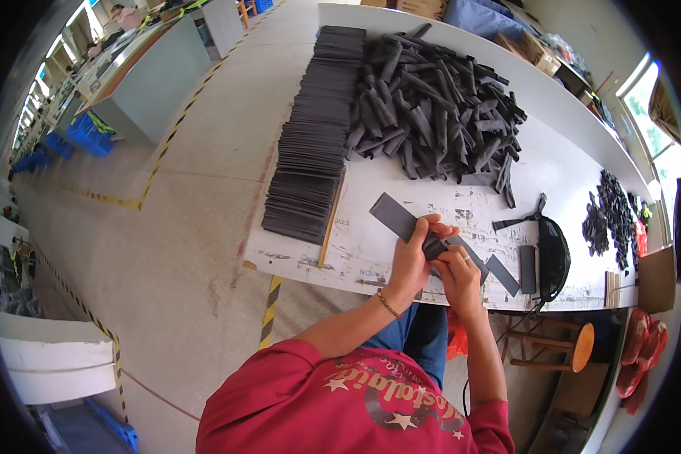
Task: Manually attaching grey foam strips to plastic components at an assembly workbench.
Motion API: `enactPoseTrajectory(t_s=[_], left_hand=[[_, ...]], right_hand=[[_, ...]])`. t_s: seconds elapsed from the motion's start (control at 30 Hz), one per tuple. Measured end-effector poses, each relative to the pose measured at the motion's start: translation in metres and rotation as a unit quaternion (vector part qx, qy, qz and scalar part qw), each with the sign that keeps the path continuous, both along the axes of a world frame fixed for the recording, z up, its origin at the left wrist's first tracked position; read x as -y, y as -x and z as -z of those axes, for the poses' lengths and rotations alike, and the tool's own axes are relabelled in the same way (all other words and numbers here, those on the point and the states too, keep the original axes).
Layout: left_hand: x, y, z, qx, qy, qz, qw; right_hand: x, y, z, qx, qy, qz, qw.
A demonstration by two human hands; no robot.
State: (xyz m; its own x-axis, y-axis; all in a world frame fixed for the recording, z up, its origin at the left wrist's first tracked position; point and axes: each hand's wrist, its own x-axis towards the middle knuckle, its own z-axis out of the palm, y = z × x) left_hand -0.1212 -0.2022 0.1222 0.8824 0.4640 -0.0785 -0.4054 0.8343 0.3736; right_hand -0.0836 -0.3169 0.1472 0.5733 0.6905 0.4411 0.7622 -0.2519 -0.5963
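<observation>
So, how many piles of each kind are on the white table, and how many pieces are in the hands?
Long row of stacked flat dark grey sheets: 1
Big heap of rolled black tubes: 1
Small piles of black pieces: 2
Flat dark grey strip held by left hand and right hand: 1
Total: 5

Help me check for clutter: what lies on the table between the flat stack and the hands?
In the head view, only bare, scuffed table and a thin wooden stick along the flat stack. The hands hold a dark strip.
</observation>
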Motion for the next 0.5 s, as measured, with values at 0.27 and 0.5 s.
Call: enactPoseTrajectory(t_s=[0.27,0.5], left_hand=[[-0.020,-0.008,-0.003,0.033,-0.045,-0.023,0.998],[-0.018,-0.008,-0.011,0.027,-0.055,0.040,0.997]], right_hand=[[-0.010,0.007,0.023,-0.332,-0.222,0.095,0.912],[-0.022,0.003,0.012,-0.525,-0.249,0.084,0.809]])
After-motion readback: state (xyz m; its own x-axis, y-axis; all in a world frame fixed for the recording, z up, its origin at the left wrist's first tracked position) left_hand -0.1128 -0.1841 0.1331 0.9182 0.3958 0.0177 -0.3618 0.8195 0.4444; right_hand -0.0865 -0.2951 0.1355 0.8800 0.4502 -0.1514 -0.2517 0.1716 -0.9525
